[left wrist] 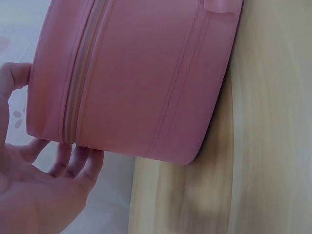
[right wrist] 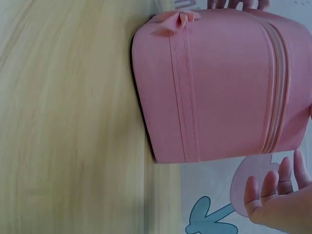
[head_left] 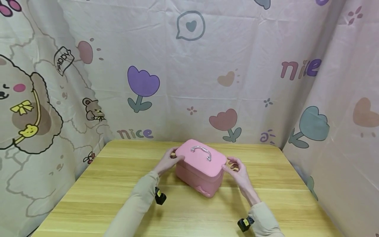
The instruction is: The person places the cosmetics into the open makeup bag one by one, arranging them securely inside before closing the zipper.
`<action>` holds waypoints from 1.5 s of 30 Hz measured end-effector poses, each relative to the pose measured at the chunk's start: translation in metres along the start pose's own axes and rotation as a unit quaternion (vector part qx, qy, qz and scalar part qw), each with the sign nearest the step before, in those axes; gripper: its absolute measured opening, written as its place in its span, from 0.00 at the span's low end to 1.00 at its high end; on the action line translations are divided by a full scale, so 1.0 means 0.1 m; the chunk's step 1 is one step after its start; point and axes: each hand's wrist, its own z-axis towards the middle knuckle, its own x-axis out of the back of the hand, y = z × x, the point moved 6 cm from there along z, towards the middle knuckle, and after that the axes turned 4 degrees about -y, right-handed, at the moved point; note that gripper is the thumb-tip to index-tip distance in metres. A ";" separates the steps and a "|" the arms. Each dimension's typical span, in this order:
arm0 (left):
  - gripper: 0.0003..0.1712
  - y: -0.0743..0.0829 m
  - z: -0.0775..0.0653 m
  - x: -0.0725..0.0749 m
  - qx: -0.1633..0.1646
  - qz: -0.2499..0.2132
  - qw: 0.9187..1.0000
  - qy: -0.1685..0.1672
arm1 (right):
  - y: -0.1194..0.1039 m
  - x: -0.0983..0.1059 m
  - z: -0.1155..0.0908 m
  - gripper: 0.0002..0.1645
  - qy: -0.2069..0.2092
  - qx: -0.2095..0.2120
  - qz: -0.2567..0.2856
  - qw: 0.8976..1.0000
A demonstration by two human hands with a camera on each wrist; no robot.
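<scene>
A pink zip-up vanity case [head_left: 196,161] with a silver carrying handle [head_left: 201,150] on its lid sits at an angle on the wooden table. My left hand [head_left: 169,160] holds its left end. In the left wrist view the thumb [left wrist: 20,75] lies against the lid's edge, and the fingertips [left wrist: 92,158] touch the end wall across the zip [left wrist: 80,73]. At the opposite end, my right hand [head_left: 239,171] touches the lid's near corner with its thumb. The other fingers [right wrist: 270,187] are loosely bent, mostly apart from the case. The lid is down.
The wooden table [head_left: 118,184] stretches around the case. Behind it and at both sides hang printed curtains [head_left: 189,65]. A small pink tab [right wrist: 178,22] sticks out low on the case's front. Each wrist wears a small black camera [head_left: 160,196].
</scene>
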 end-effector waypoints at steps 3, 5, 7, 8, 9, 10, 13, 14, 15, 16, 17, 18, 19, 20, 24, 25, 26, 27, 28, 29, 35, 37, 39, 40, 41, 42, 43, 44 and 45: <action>0.36 -0.01 -0.04 0.01 0.005 0.001 1.000 0.008 | 0.00 0.00 0.00 0.29 0.006 -0.004 0.011 1.000; 0.36 -0.01 -0.07 0.02 0.003 0.001 1.000 0.014 | 0.00 -0.01 0.00 0.28 0.007 -0.004 0.014 1.000; 0.36 -0.01 -0.10 0.03 0.004 0.002 1.000 0.024 | 0.00 -0.01 0.01 0.28 0.005 -0.002 0.015 1.000; 0.35 0.00 -0.12 0.03 0.003 0.002 1.000 0.029 | -0.01 -0.02 0.01 0.28 0.005 -0.001 0.015 1.000; 0.34 0.01 -0.14 0.03 0.004 0.004 0.999 0.034 | -0.01 -0.02 0.02 0.28 0.005 -0.001 0.016 1.000; 0.33 0.01 -0.15 0.03 0.002 0.004 0.999 0.039 | -0.02 -0.02 0.02 0.28 0.005 0.000 0.016 1.000; 0.26 0.03 -0.21 0.04 -0.001 0.009 0.998 0.054 | -0.04 -0.02 0.04 0.27 0.008 -0.002 0.011 1.000; 0.24 0.03 -0.23 0.05 -0.005 0.010 0.998 0.058 | -0.04 -0.02 0.05 0.27 0.008 -0.003 0.008 1.000; 0.23 0.03 -0.24 0.06 -0.007 0.011 0.998 0.060 | -0.04 -0.02 0.06 0.26 0.009 -0.003 0.004 1.000; 0.21 0.02 -0.26 0.07 -0.011 0.010 0.998 0.062 | -0.04 -0.01 0.07 0.26 0.009 -0.003 0.001 1.000; 0.20 0.02 -0.27 0.07 -0.013 0.011 0.998 0.062 | -0.04 -0.01 0.09 0.26 0.008 -0.003 -0.002 1.000; 0.19 0.03 -0.29 0.08 -0.015 0.013 0.998 0.062 | -0.04 0.00 0.10 0.25 0.007 -0.004 -0.004 1.000; 0.19 0.03 -0.31 0.08 -0.018 0.015 0.998 0.060 | -0.04 0.01 0.12 0.25 0.005 -0.004 -0.005 1.000; 0.19 0.03 -0.33 0.09 -0.019 0.015 0.998 0.058 | -0.03 0.01 0.13 0.25 0.003 -0.005 -0.004 1.000; 0.20 0.05 -0.41 0.08 -0.018 0.028 0.998 0.054 | -0.01 0.04 0.21 0.25 -0.008 -0.013 0.004 1.000; 0.21 0.06 -0.43 0.07 -0.018 0.032 0.998 0.054 | 0.00 0.04 0.23 0.25 -0.010 -0.016 0.008 1.000; 0.21 0.07 -0.45 0.07 -0.018 0.036 0.998 0.055 | 0.00 0.05 0.24 0.25 -0.013 -0.018 0.011 1.000; 0.21 0.08 -0.47 0.06 -0.019 0.042 0.997 0.055 | 0.00 0.05 0.25 0.25 -0.014 -0.019 0.014 1.000; 0.21 0.08 -0.48 0.06 -0.020 0.046 0.997 0.054 | 0.01 0.05 0.27 0.25 -0.015 -0.020 0.016 1.000; 0.21 0.09 -0.49 0.05 -0.020 0.049 0.997 0.053 | 0.01 0.05 0.28 0.25 -0.016 -0.021 0.018 0.999; 0.20 0.10 -0.52 0.04 -0.018 0.055 0.997 0.060 | 0.01 0.05 0.30 0.25 -0.022 -0.016 0.020 0.999; 0.19 0.11 -0.52 0.05 -0.017 0.057 0.996 0.063 | 0.01 0.05 0.31 0.25 -0.024 -0.014 0.017 0.999; 0.19 0.11 -0.53 0.05 -0.016 0.060 0.996 0.063 | 0.01 0.05 0.32 0.25 -0.023 -0.013 0.017 0.999; 0.19 0.12 -0.53 0.05 -0.016 0.060 0.996 0.063 | 0.01 0.05 0.32 0.25 -0.023 -0.013 0.017 1.000; 0.19 0.12 -0.53 0.05 -0.015 0.060 0.996 0.063 | 0.01 0.05 0.32 0.25 -0.024 -0.013 0.017 0.999; 0.20 0.11 -0.52 0.05 -0.014 0.059 0.996 0.061 | 0.01 0.05 0.32 0.25 -0.025 -0.013 0.017 0.999; 0.20 0.11 -0.52 0.05 -0.012 0.058 0.996 0.061 | 0.01 0.05 0.33 0.25 -0.026 -0.013 0.017 0.999; 0.21 0.10 -0.52 0.06 -0.011 0.056 0.996 0.062 | 0.00 0.05 0.32 0.25 -0.026 -0.013 0.017 0.999; 0.22 0.10 -0.52 0.07 -0.008 0.053 0.996 0.066 | 0.00 0.05 0.32 0.25 -0.026 -0.012 0.016 0.999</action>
